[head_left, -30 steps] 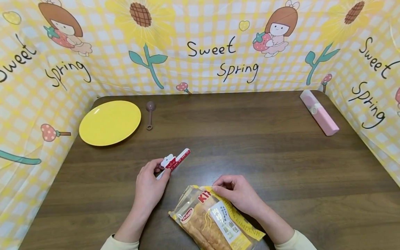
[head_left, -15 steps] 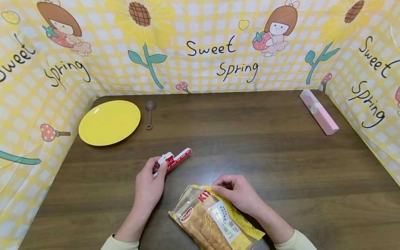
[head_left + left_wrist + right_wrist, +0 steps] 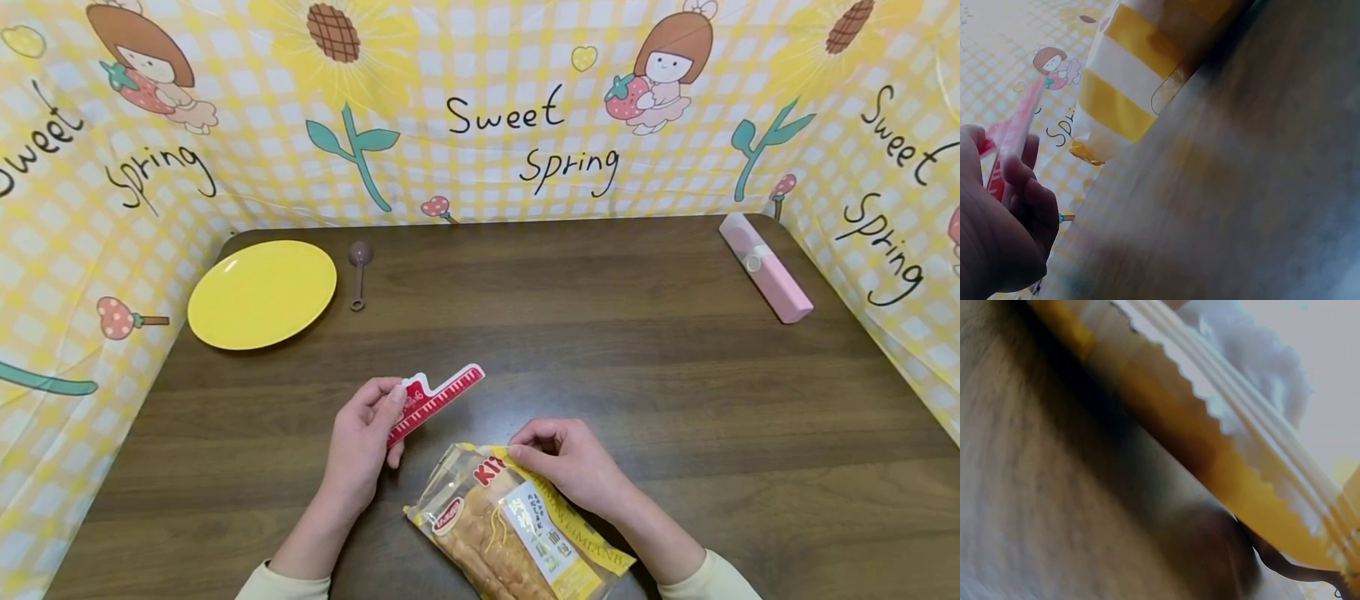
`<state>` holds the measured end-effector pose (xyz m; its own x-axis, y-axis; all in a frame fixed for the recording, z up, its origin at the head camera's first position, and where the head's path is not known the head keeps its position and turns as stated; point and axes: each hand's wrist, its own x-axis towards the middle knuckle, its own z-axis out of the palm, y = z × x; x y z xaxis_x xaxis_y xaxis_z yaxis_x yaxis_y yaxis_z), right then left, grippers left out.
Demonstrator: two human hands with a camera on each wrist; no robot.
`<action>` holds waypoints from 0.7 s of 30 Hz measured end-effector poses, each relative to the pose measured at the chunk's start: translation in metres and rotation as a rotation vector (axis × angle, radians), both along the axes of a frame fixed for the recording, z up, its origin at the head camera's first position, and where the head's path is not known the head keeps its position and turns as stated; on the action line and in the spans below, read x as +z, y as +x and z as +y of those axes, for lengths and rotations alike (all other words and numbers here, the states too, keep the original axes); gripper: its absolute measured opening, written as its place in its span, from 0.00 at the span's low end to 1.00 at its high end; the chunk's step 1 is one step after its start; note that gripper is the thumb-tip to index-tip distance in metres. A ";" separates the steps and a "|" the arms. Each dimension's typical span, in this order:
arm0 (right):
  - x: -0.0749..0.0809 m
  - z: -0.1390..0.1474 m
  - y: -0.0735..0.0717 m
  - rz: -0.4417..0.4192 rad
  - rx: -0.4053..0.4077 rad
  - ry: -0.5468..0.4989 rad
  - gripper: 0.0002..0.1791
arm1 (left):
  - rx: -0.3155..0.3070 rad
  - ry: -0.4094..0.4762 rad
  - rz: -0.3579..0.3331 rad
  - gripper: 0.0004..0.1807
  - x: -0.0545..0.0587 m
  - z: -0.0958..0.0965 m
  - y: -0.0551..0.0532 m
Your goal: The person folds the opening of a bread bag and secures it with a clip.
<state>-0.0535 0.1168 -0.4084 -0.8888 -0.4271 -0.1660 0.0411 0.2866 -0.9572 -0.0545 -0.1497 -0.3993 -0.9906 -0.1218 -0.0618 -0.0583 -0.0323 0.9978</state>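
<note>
Left of centre in the head view, my left hand pinches a red and white bag clip with piano-key marks, thumb on its near face. The long bar of the clip points up and to the right. In the left wrist view this clip rises from between the fingers. A clear and yellow bag of bread lies at the front middle, partly cut off by the lower frame edge. Thumb and finger of my right hand pinch its upper right corner. The right wrist view shows the serrated edge of the bread bag close up.
A yellow oval plate lies at the back left, with a small brown spoon beside it. At the back right is a pink case with a translucent lid. Patterned cloth walls the table on three sides.
The left hand has turned the bag clip so its red face shows more, and the clip has shifted slightly right toward the bread bag. Right hand and bread bag stay in place.
</note>
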 end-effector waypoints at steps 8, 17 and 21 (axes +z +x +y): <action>0.000 -0.001 0.000 -0.001 0.003 0.004 0.05 | -0.061 -0.068 0.011 0.10 -0.001 -0.003 -0.001; -0.001 0.000 -0.001 -0.013 0.005 0.014 0.05 | -0.107 -0.256 0.050 0.07 0.000 -0.008 0.003; 0.000 0.000 -0.001 -0.015 0.006 0.012 0.05 | -0.100 -0.268 0.014 0.07 0.002 -0.009 0.003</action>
<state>-0.0546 0.1165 -0.4082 -0.8837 -0.4304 -0.1841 0.0534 0.2979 -0.9531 -0.0520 -0.1592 -0.3970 -0.9991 -0.0336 -0.0269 -0.0341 0.2375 0.9708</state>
